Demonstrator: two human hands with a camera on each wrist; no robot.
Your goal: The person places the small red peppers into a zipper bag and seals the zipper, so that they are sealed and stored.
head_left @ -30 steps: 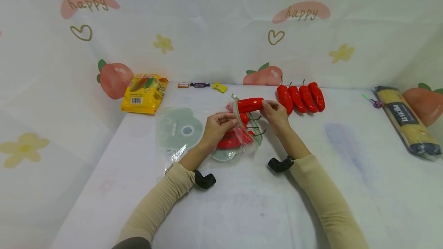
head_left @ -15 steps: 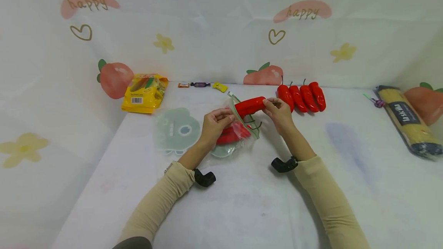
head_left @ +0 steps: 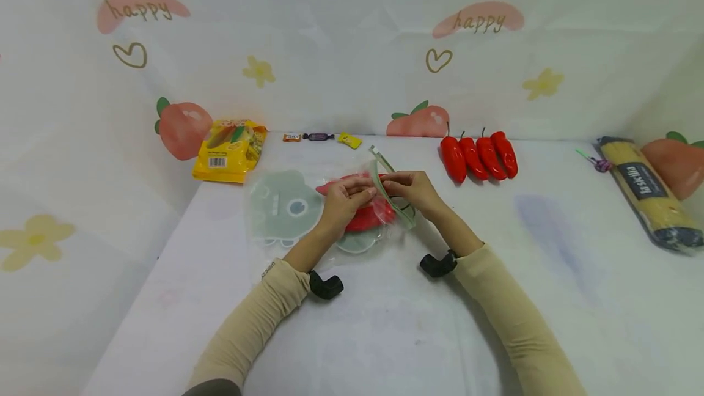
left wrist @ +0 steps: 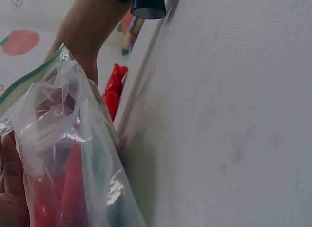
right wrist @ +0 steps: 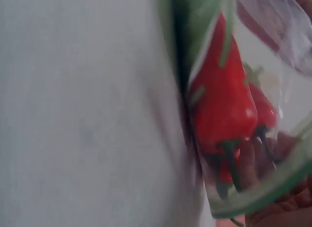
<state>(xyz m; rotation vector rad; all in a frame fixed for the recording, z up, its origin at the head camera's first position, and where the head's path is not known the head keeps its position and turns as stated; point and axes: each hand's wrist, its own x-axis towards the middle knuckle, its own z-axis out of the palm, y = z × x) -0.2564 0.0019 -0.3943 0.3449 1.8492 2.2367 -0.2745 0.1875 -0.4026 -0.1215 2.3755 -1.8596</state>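
Note:
A clear zip bag (head_left: 286,203) with a green print lies on the table, its green-edged mouth facing right. My left hand (head_left: 342,205) pinches the bag near its mouth. Several red peppers (head_left: 367,217) are inside; in the right wrist view a big red pepper (right wrist: 224,107) lies stem toward the opening. My right hand (head_left: 416,193) reaches into the mouth, its fingertips hidden behind the rim in the head view. In the right wrist view, its fingers (right wrist: 247,163) are around the stem end of a smaller-looking pepper (right wrist: 263,107) inside the bag.
Several red peppers (head_left: 477,156) lie in a row at the back right. A yellow snack bag (head_left: 230,150) stands back left, with wrapped candies (head_left: 318,136) beside it. A pasta pack (head_left: 649,191) and a lollipop (head_left: 601,165) lie far right.
My right hand has moved left and down with the red pepper, from outside the bag's mouth to inside it. My left hand keeps its pinch on the bag.

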